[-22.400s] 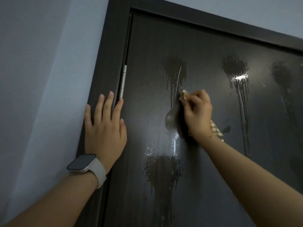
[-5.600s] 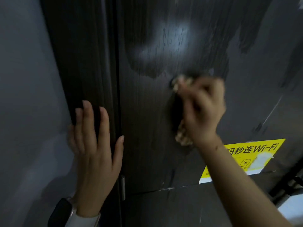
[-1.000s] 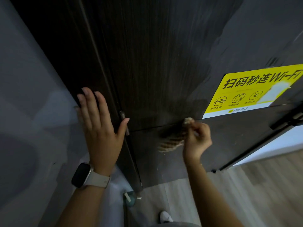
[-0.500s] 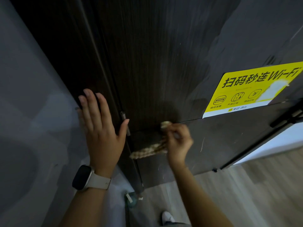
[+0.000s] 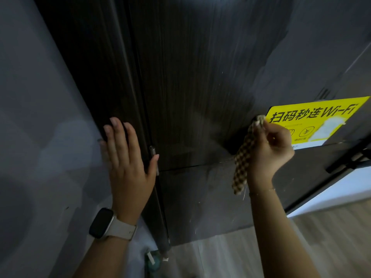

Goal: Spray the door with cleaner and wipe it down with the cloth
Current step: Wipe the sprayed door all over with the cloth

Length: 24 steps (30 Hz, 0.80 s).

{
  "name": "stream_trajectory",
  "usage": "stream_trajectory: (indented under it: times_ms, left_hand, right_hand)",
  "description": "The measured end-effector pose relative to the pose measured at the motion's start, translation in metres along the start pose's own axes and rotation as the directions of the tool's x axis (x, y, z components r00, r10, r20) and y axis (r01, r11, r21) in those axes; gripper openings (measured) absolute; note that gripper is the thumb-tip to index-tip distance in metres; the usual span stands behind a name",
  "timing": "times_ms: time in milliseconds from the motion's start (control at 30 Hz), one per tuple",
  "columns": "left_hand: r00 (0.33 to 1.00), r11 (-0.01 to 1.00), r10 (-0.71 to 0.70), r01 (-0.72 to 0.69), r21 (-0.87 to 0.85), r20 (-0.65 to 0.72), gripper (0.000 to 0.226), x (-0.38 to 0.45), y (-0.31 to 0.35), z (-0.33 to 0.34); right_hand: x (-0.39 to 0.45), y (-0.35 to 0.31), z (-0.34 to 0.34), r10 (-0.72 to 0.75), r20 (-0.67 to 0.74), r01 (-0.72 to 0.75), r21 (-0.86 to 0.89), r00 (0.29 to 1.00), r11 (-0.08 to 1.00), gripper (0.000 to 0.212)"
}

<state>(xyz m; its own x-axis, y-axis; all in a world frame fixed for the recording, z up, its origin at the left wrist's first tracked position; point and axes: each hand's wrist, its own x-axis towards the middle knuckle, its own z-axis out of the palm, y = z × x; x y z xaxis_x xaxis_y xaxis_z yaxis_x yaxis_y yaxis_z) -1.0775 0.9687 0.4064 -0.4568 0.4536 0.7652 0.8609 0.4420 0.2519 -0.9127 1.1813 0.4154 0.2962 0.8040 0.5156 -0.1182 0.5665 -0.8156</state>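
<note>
A dark wood-grain door (image 5: 196,81) fills the upper middle of the view, its sheen dull and streaky toward 2 o'clock. A seam crosses it low down, with a plainer grey panel below. The dark door frame (image 5: 96,81) runs from 12 toward 6 o'clock, and a small metal hinge (image 5: 153,155) sits in the gap between frame and door. A grey wall (image 5: 36,137) takes the whole 9 o'clock side. At 3 o'clock a yellow Wi-Fi sticker (image 5: 319,117) is stuck on the door, with a dark bar (image 5: 349,159) just below it. Pale wood-look floor (image 5: 331,233) shows at 4 to 5 o'clock, and a small greenish object (image 5: 152,261), too blurred to name, lies at 6 o'clock by the foot of the frame.

The left hand (image 5: 128,163) lies flat with straight, spread fingers on the frame edge, thumb reaching toward the hinge; a watch (image 5: 108,223) with a pale strap sits on the wrist. The right hand (image 5: 271,145) is raised against the door at the sticker's left edge, fingers curled tight round a checked cloth (image 5: 243,157). The cloth's top end pokes out above the knuckles at 12 o'clock of the hand; the rest hangs down at its 7 o'clock, against the door across the seam.
</note>
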Motion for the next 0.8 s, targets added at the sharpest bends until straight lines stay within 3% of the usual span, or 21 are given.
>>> stream_trajectory:
  times_ms: [67,133,200,367,433,533,633,700,800]
  left_hand:
    - [1.000,1.000,0.009,-0.009,0.006,-0.009,0.096,0.000,0.000,0.001]
    - [1.000,1.000,0.015,-0.015,0.013,-0.014,0.098,0.000,-0.001,0.001]
    - [1.000,1.000,0.018,-0.018,0.003,-0.020,0.098,0.000,0.001,0.001]
    - [1.000,1.000,0.018,-0.018,-0.007,-0.009,0.098,0.001,0.002,0.000]
    - [1.000,1.000,0.023,-0.023,0.003,-0.006,0.098,0.000,0.002,0.000]
    - [1.000,1.000,0.014,-0.014,0.002,-0.014,0.097,-0.002,0.002,0.001]
    - [1.000,1.000,0.019,-0.019,-0.002,-0.015,0.097,-0.001,0.003,0.001]
    - [1.000,1.000,0.015,-0.015,-0.003,-0.007,0.097,0.000,0.003,0.000]
    - [1.000,1.000,0.009,-0.009,0.000,0.004,0.097,-0.003,0.003,-0.002]
  right_hand:
    - [-0.020,0.014,-0.008,-0.061,0.070,0.068,-0.101,0.996,0.993,0.011]
    - [-0.043,0.028,-0.018,0.040,0.102,-0.025,-0.145,0.994,0.989,0.009]
    - [-0.043,0.032,-0.025,0.032,0.112,-0.009,-0.199,0.993,0.980,0.010]
    - [0.020,-0.020,0.009,-0.347,0.065,0.353,-0.134,0.936,0.926,0.009]
    - [0.018,-0.016,0.016,-0.403,0.061,0.408,-0.152,0.913,0.900,0.008]
    - [-0.031,0.022,-0.002,-0.383,0.282,0.448,-0.224,0.880,0.865,0.012]
    - [-0.056,0.033,-0.018,-0.317,0.488,0.451,-0.186,0.814,0.873,0.016]
    - [-0.040,0.015,-0.010,-0.340,0.436,0.454,-0.191,0.834,0.870,0.014]
    - [-0.005,-0.022,0.015,-0.405,0.205,0.439,-0.165,0.891,0.883,0.008]
